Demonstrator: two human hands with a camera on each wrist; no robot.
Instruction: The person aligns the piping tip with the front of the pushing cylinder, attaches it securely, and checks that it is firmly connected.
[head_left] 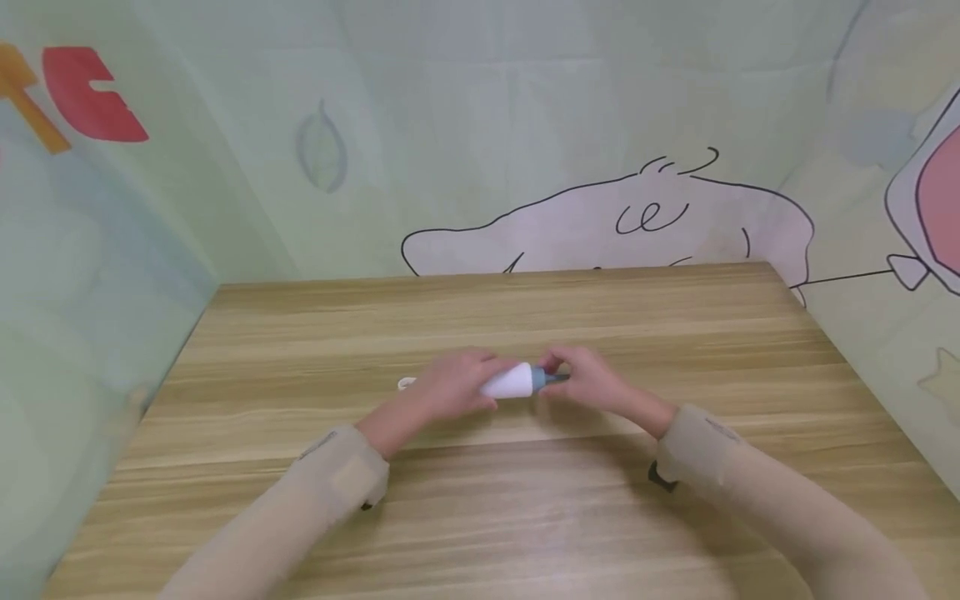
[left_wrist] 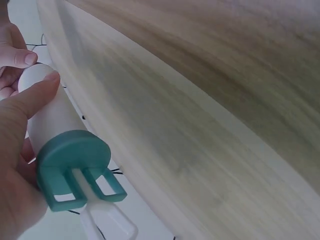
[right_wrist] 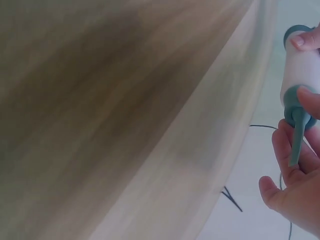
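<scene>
A white-barrelled syringe (head_left: 508,382) with blue-green ends lies sideways in both hands, over the middle of the table. My left hand (head_left: 453,383) grips its barrel, thumb along the side. Past that hand, in the left wrist view, show the green finger-grip flange (left_wrist: 75,150) with two openings and the white plunger handle (left_wrist: 107,220). At the opposite end my right hand (head_left: 588,379) pinches the blue-green collar between thumb and fingers. A thin tapered nozzle (right_wrist: 297,140) sticks out from the collar over the right palm. The fingers hide part of the barrel.
A wood-grain table (head_left: 525,500) spreads beneath both arms. Behind it hangs a pale green printed backdrop (head_left: 480,125) with cartoon outlines, close along the table's far edge; printed sheets also stand at the left and right sides.
</scene>
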